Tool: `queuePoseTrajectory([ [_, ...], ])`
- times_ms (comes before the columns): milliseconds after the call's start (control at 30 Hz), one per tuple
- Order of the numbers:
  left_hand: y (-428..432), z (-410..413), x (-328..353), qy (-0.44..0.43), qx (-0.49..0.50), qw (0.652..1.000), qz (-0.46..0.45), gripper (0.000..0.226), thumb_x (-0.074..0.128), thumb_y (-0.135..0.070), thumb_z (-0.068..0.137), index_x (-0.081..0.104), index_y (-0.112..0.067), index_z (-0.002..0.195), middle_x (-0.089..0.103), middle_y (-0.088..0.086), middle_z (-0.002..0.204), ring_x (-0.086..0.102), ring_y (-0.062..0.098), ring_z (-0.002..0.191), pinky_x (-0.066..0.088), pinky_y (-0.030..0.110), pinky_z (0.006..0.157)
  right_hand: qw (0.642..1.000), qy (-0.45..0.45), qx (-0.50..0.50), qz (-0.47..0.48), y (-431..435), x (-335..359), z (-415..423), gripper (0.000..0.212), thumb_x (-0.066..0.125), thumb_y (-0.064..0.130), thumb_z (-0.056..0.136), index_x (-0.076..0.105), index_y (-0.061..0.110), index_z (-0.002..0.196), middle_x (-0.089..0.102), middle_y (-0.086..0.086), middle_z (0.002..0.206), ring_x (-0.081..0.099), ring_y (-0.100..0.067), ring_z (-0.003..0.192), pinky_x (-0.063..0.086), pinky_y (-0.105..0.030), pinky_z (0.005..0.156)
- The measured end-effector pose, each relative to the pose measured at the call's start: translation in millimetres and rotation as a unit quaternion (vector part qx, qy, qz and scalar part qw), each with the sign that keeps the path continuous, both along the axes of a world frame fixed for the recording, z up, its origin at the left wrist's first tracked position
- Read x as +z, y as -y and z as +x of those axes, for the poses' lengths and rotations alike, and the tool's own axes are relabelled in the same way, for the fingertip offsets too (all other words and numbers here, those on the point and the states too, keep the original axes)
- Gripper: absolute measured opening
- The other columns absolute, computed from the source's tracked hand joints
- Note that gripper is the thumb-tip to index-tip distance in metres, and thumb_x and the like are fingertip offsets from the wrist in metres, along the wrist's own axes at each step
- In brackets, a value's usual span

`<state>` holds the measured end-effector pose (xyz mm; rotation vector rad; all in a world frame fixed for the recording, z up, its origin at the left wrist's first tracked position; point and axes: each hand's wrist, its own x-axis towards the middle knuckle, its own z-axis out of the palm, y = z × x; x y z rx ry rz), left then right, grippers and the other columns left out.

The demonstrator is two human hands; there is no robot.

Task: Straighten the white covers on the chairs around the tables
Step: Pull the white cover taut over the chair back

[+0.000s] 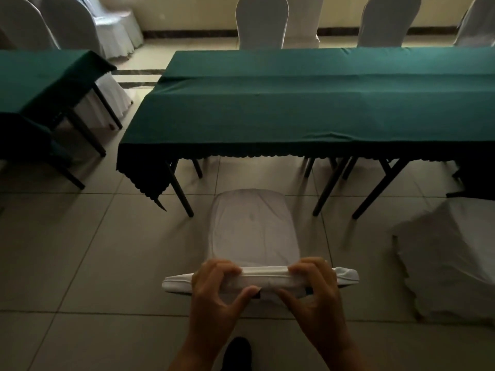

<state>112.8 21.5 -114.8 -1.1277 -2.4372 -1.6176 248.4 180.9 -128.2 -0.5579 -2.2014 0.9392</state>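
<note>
While the left hand (218, 283) pinches the white cover (253, 231) at the chair's top edge, the right hand (312, 282) grips it alongside. This paired hold likely tensions the fabric evenly before the green worktop (308, 103).

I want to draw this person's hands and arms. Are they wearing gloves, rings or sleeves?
No gloves: both the left hand and the right hand are bare. No ring shows on the fingers, and no watch or bracelet on the wrists, though the room is dim. No sleeves show either: both forearms are bare down to the picture's bottom edge. The nails look short and plain.
</note>
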Motion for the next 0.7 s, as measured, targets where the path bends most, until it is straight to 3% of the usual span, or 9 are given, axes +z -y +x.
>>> queuePoseTrajectory([
  [200, -20.4, -13.4, 0.6, -0.022, 0.019, 1.000, -0.007, 0.039, 0.073, -0.057, 0.077, 0.066, -0.021, 0.089, 0.062, -0.015, 0.098, 0.060, 0.009, 0.093, 0.051, 0.053, 0.074, 1.000, -0.011, 0.002, 0.016, -18.8, -3.5, -19.0, 0.037, 0.076, 0.051, 0.076, 0.063, 0.025, 0.099, 0.052, 0.011, 0.106, 0.054, -0.010, 0.100, 0.047, -0.037, 0.077],
  [267, -35.5, -31.9, 4.1, -0.010, 0.016, 1.000, -0.011, 0.039, 0.074, -0.055, 0.076, 0.065, -0.020, 0.089, 0.061, -0.012, 0.095, 0.060, 0.013, 0.090, 0.051, 0.053, 0.075, 1.000, -0.003, 0.010, 0.002, -34.9, 0.1, -37.2, 0.035, 0.078, 0.047, 0.075, 0.063, 0.024, 0.097, 0.053, 0.010, 0.105, 0.056, -0.012, 0.098, 0.049, -0.040, 0.075],
  [600, -133.9, -179.5, 8.8, -0.009, -0.006, 0.999, -0.045, 0.040, 0.072, -0.056, 0.075, 0.063, -0.021, 0.091, 0.058, -0.007, 0.091, 0.056, 0.015, 0.085, 0.051, 0.042, 0.075, 0.999, 0.030, -0.001, 0.023, -130.2, 11.0, -177.0, 0.035, 0.082, 0.041, 0.075, 0.061, 0.019, 0.094, 0.051, 0.006, 0.098, 0.054, -0.016, 0.087, 0.052, -0.041, 0.068],
  [700, -165.5, -223.3, 11.0, 0.008, -0.018, 0.998, -0.052, 0.040, 0.073, -0.054, 0.075, 0.062, -0.019, 0.092, 0.060, -0.001, 0.093, 0.057, 0.020, 0.086, 0.051, 0.045, 0.074, 0.999, 0.036, -0.004, 0.034, -160.9, 12.8, -218.7, 0.037, 0.083, 0.039, 0.075, 0.061, 0.016, 0.094, 0.052, 0.003, 0.098, 0.054, -0.017, 0.085, 0.053, -0.041, 0.066],
])
